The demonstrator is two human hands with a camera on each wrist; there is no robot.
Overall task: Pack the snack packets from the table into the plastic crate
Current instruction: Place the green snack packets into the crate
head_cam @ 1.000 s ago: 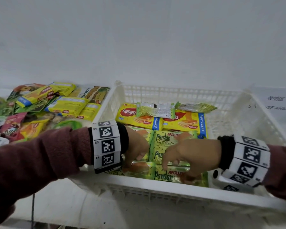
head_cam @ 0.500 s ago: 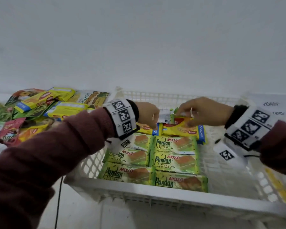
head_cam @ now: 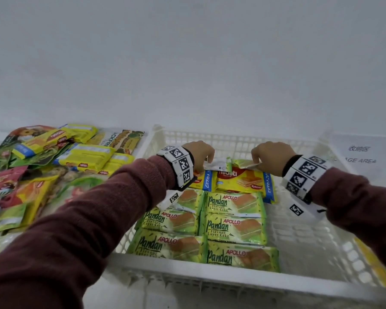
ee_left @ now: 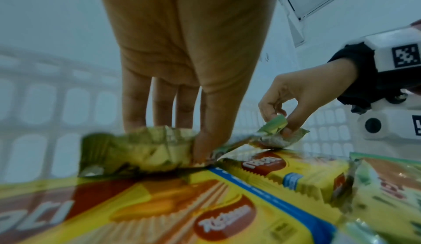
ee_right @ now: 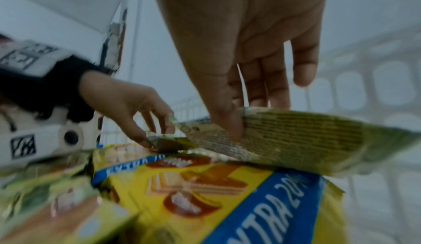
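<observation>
A white plastic crate holds rows of green Pandan cake packets and, behind them, two yellow Nabati wafer packets. At the crate's far end my left hand pinches a small green packet that lies on the wafers. In the left wrist view, thumb and fingers close on that packet. My right hand pinches a second small green packet just beside it; in the right wrist view the thumb presses on this packet.
A heap of mixed snack packets covers the table left of the crate. The crate's right part shows bare floor. A paper sign lies on the table to the far right. A plain wall stands behind.
Both hands have left the Pandan packets at the crate's near side and moved to its far end, where each now pinches a small green packet on the wafers.
</observation>
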